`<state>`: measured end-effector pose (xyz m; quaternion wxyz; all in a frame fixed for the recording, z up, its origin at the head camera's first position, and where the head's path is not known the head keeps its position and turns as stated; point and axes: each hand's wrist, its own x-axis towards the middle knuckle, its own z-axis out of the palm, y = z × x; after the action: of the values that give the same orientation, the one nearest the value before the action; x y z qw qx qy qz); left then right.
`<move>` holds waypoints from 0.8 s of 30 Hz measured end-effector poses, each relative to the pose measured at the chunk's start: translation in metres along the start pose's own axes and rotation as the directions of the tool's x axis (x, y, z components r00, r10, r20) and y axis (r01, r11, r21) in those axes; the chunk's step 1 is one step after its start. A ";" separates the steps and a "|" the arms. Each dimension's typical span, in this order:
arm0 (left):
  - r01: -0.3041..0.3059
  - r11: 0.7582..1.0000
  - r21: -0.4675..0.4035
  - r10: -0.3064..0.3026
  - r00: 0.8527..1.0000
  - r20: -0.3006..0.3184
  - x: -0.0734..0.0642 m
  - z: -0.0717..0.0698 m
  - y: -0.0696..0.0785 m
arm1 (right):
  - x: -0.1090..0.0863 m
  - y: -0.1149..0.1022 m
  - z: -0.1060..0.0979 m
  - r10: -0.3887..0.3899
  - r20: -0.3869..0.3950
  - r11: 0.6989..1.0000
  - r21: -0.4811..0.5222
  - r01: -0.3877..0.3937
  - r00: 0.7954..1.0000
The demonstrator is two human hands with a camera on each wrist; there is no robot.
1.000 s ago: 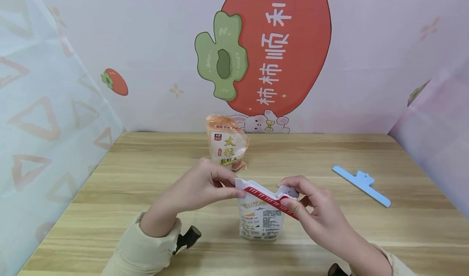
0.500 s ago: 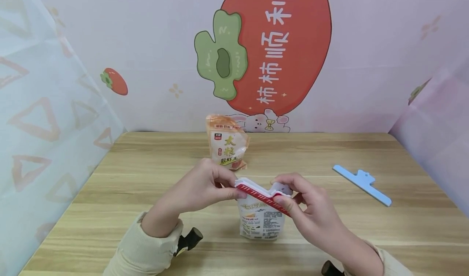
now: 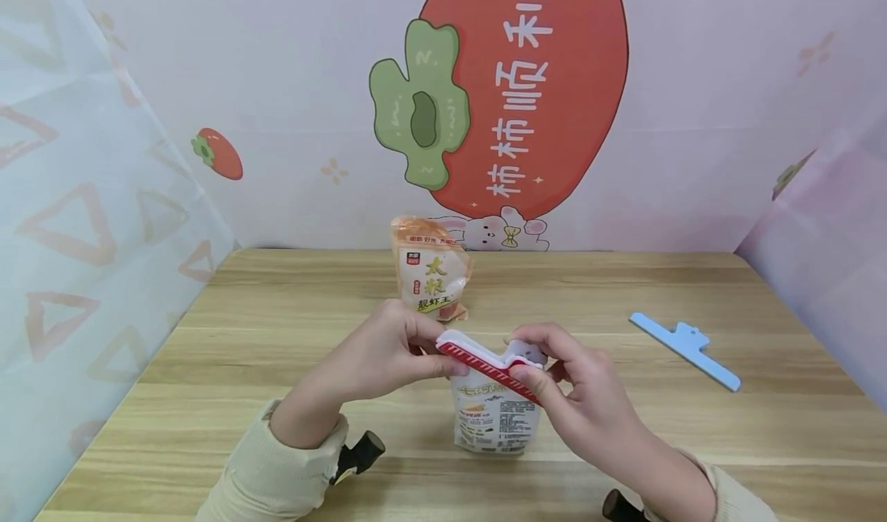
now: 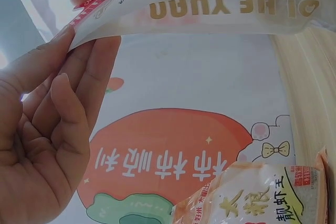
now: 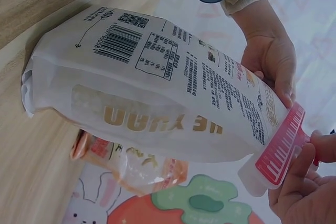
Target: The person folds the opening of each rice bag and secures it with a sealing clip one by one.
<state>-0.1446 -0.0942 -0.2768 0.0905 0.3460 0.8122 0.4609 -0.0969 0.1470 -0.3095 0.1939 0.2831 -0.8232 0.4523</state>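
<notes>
A white printed food bag (image 3: 495,422) stands upright on the table in front of me. Across its top lies a red and white sealing clip (image 3: 485,366), slanting down to the right. My left hand (image 3: 377,346) pinches the bag's upper left corner between thumb and fingers, right at the clip's left end; the left wrist view shows the thumb on the bag edge (image 4: 97,35). With thumb and fingers my right hand (image 3: 589,391) grips the clip by its middle handle. In the right wrist view the clip (image 5: 281,153) spans the bag's top, a white end sticking out past the side.
An orange and white rice bag (image 3: 431,276) stands behind, near the patterned backdrop (image 3: 298,106). On the right of the wooden table (image 3: 277,291) lies a light blue clip (image 3: 682,346). A black wrist mount (image 3: 360,454) sticks out from the left sleeve.
The right hand and the red and white clip have moved left along the bag's top, so the clip's end now covers the corner that stuck out before. The left hand has stayed put.
</notes>
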 end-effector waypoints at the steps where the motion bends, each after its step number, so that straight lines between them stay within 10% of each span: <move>1: -0.001 1.000 -0.002 0.001 1.000 0.000 0.000 0.000 0.000 | 0.000 0.000 0.000 -0.003 -0.001 1.000 0.001 0.003 1.000; 24: -0.012 1.000 0.005 0.012 1.000 -0.027 -0.001 0.002 0.000 | 0.000 0.009 -0.016 0.134 0.160 0.988 0.056 -0.145 0.978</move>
<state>-0.1432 -0.0936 -0.2784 0.0757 0.3446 0.8126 0.4640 -0.1016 0.1640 -0.3068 0.0874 0.2655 -0.8380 0.4687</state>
